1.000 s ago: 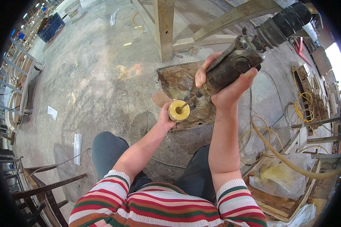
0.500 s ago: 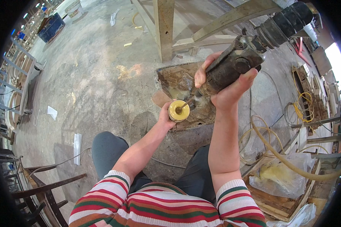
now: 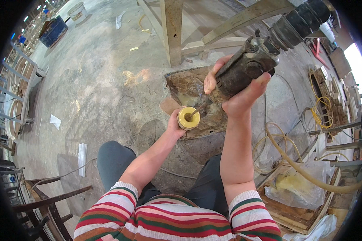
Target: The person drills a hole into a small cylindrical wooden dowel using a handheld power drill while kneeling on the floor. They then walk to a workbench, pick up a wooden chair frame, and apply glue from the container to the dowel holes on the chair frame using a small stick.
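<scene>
Gripping the drill in the right hand, its bit could grab and twist the yellow roll clasped in the left hand.

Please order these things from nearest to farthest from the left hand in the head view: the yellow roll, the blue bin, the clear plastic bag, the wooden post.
1. yellow roll, held in the left hand.
2. wooden post, ahead, past the stained board.
3. clear plastic bag, low on the right side.
4. blue bin, far ahead on the left.
</scene>
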The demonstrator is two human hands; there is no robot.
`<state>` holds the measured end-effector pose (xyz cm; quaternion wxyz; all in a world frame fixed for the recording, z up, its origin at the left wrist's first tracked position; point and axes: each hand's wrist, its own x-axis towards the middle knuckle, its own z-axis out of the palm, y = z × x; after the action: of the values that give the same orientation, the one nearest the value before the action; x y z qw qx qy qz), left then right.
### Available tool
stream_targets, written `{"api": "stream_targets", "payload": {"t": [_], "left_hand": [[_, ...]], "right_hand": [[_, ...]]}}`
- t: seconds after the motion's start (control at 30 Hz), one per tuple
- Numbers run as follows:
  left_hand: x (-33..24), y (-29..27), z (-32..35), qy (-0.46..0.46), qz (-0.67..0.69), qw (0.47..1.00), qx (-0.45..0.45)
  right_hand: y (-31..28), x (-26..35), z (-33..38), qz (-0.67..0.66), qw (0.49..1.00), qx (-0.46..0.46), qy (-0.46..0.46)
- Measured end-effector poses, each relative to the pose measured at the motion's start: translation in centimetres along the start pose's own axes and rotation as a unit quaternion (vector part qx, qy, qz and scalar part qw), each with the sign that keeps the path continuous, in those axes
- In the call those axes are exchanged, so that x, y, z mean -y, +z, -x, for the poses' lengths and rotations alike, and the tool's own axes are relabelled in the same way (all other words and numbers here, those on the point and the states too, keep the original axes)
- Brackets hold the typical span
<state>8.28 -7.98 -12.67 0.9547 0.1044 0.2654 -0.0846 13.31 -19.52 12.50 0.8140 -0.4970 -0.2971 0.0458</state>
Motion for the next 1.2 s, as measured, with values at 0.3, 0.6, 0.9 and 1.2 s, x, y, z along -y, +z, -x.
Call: {"api": "stream_targets", "payload": {"t": [0.3, 0.6, 0.9, 1.2], "left_hand": [[0.2, 0.0, 0.0, 0.0, -0.003, 1.0, 0.008], [0.2, -0.2, -0.1, 0.001, -0.007, 1.0, 0.014], [0.3, 0.8, 0.8, 0.001, -0.004, 1.0, -0.001], [0.0, 0.9, 1.0, -0.002, 0.0, 1.0, 0.007]], "right_hand": [[-0.4, 0.0, 0.1, -0.003, 1.0, 0.017, -0.001], [-0.4, 0.1, 0.1, -0.005, 1.0, 0.022, -0.006], [-0.3, -0.1, 0.2, -0.003, 1.0, 0.019, -0.005], [-0.3, -0.2, 0.1, -0.019, 0.999, 0.028, 0.002]]}}
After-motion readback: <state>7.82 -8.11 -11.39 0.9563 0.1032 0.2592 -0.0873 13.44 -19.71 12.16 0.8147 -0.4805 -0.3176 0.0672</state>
